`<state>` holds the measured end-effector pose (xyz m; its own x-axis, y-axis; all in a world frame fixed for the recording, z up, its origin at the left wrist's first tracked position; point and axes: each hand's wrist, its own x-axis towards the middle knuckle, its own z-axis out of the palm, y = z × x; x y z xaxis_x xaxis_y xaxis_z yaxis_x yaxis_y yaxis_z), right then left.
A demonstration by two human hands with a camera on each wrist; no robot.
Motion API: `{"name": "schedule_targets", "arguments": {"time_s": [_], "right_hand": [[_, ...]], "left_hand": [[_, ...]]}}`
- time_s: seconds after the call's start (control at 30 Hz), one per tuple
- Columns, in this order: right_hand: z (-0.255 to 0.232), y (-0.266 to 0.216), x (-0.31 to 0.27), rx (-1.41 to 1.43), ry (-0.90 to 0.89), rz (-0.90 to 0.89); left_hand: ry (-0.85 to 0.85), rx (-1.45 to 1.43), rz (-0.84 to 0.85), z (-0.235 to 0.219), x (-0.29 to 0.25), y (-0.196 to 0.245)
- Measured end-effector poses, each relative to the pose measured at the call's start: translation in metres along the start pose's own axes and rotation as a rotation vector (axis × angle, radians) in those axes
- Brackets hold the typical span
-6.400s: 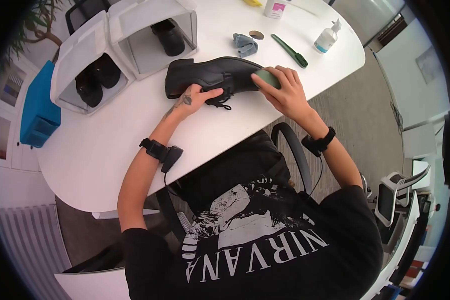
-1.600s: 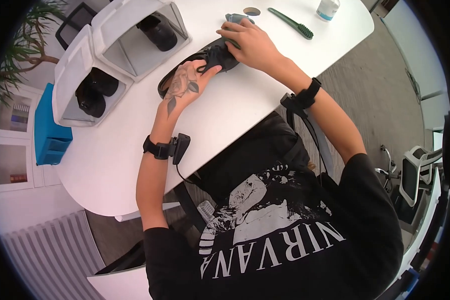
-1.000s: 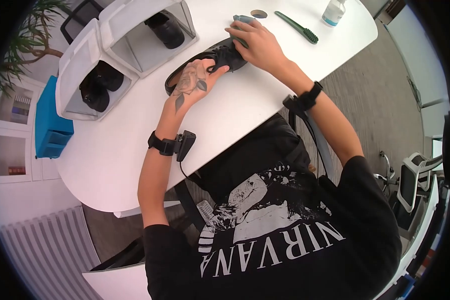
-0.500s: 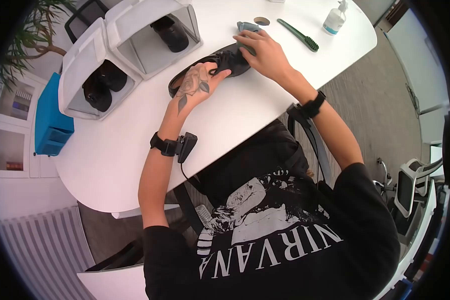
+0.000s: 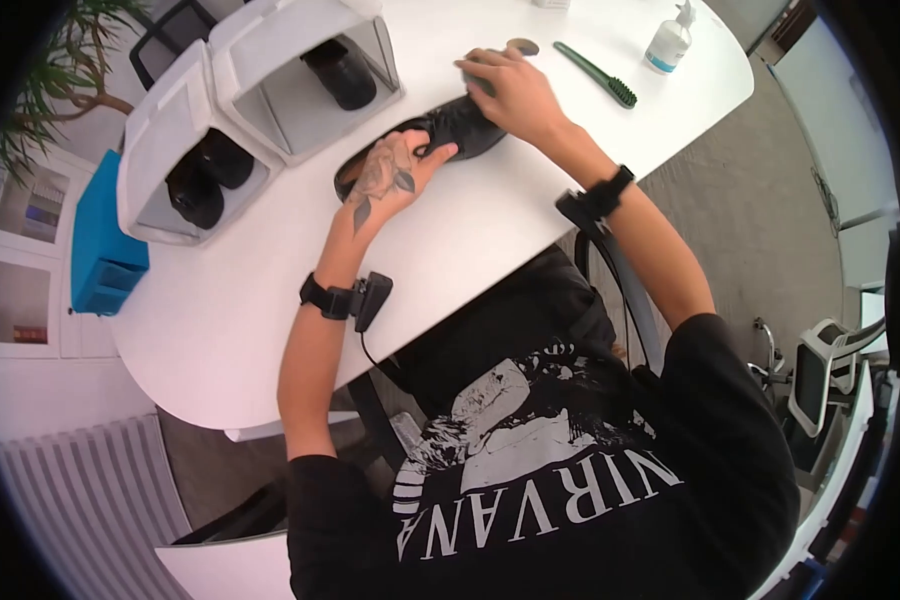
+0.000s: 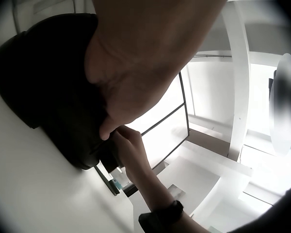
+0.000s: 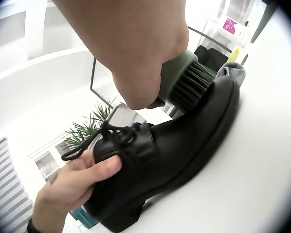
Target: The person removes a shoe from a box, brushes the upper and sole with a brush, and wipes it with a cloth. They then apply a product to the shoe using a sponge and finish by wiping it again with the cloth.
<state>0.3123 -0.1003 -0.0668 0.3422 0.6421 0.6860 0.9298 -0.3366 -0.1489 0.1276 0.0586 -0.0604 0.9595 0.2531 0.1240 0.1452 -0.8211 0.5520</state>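
The left hand (image 5: 395, 172) is stretched to the upper middle of the head view and grips the black shoe (image 5: 465, 132) around its ankle part, with the thumb lying beside the laces (image 7: 125, 138). The right hand (image 5: 522, 95) comes from the right, with the forearm slanted. It is closed on a green brush (image 7: 178, 73), and the bristles touch the top of the shoe near the toe. The hands are apart from each other, both on this work.

In the earliest frame the shoe lay on its side; now it stands on its sole on the bench (image 5: 450, 235), the toe directed to the upper right of the frame. Compared with half a second ago, the right hand has moved slightly to the upper left and hides in the head view the grey cloth (image 7: 234, 72), which was visible there.

This hand also covers most of the brush from above. To the right lie a long green brush (image 5: 598, 77) and a pump bottle (image 5: 669, 46). In the upper left, a white box (image 5: 270, 42) with a dark shoe (image 5: 341, 76) stands near.
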Motion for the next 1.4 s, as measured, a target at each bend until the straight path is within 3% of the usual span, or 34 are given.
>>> {"name": "schedule_targets", "arguments": {"time_s": [0.13,0.2,0.3,0.33,0.4,0.57,0.6,0.77,0.93,1.03,1.1,1.17,1.3,1.4], "right_hand": [[-0.019,-0.005,-0.032,-0.009,-0.033,0.037],[-0.015,0.001,-0.025,-0.071,-0.013,-0.032],[0.013,0.011,0.015,-0.046,-0.082,0.006],[0.026,0.016,0.025,-0.06,-0.054,-0.002],[0.042,0.016,0.036,-0.065,-0.076,0.016],[0.004,-0.009,0.006,-0.038,-0.129,-0.012],[-0.007,-0.015,-0.008,-0.018,-0.129,0.002],[-0.024,-0.01,-0.036,0.022,-0.107,0.022],[0.022,0.0,0.027,0.149,-0.139,-0.047],[0.046,-0.008,0.047,0.194,-0.323,-0.038],[0.034,-0.012,0.046,0.197,-0.338,-0.059],[0.01,-0.006,0.032,0.223,-0.29,-0.1],[-0.048,0.002,-0.008,0.241,-0.233,-0.126],[-0.076,-0.008,-0.023,0.282,-0.333,-0.033]], "left_hand": [[0.05,-0.048,0.004,0.005,-0.002,-0.003],[0.069,-0.029,-0.039,0.007,-0.003,-0.002],[0.051,-0.008,0.023,0.005,-0.002,-0.003],[-0.033,0.05,0.011,0.0,0.001,0.0],[-0.047,0.059,-0.039,-0.007,0.0,0.007],[-0.033,0.046,-0.024,-0.001,0.0,0.001],[0.102,-0.02,0.052,0.011,-0.002,-0.008],[-0.004,0.07,0.104,0.003,-0.004,0.005],[-0.029,0.084,0.167,-0.002,-0.007,0.011],[0.023,0.065,0.288,0.0,-0.01,0.006],[0.272,0.303,0.578,0.032,-0.009,-0.031],[0.138,0.382,0.525,0.019,-0.023,-0.023],[-0.334,0.233,0.148,-0.007,-0.042,0.036],[-0.313,-0.186,-0.043,0.021,-0.038,0.043]]}}
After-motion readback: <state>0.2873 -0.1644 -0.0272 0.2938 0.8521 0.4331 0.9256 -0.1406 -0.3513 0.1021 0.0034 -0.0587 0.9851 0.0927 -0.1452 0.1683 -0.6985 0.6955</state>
